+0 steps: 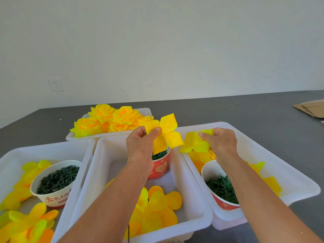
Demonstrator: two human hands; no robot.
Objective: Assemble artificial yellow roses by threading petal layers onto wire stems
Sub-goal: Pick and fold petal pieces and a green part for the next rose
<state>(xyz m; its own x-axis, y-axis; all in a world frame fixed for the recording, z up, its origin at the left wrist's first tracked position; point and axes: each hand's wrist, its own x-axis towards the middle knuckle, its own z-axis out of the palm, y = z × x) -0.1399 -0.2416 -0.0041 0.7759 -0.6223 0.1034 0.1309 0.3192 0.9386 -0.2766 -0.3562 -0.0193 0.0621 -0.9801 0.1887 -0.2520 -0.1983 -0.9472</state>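
up close, the left hand (140, 144) has its thumb and curled fingers pinching one lobe of a four-lobed yellow petal layer (166, 133), which is held up flat so that a small dark hole shows near its middle. the right hand (220, 142) pinches a second yellow petal layer (194, 143) between thumb and curled fingers, its lobes drooping to the left; the two layers sit near each other but apart. both are held above the inner edges of the middle white bin (105, 155) and the right white bin (280, 160). just under the left hand's layer, at the far end of the middle bin, stands a red paper cup (160, 168) filled with dark green bits, and loose orange-yellow petals (157, 207) lie piled at the bin's near end. under the right forearm the right bin holds a red and white bowl (220, 190) of green leafy pieces, with more yellow petals around it. the left white bin (10, 155) holds a white bowl (54, 183) of dark green stubby parts, ringed by yellow and green-tipped petals. behind the middle bin a fourth white bin (143, 111) carries finished yellow roses (108, 120). all of it rests on a dark grey tabletop (245, 109), with flattened cardboard (310, 109) at the far right and a wall socket (56, 85) on the pale wall.
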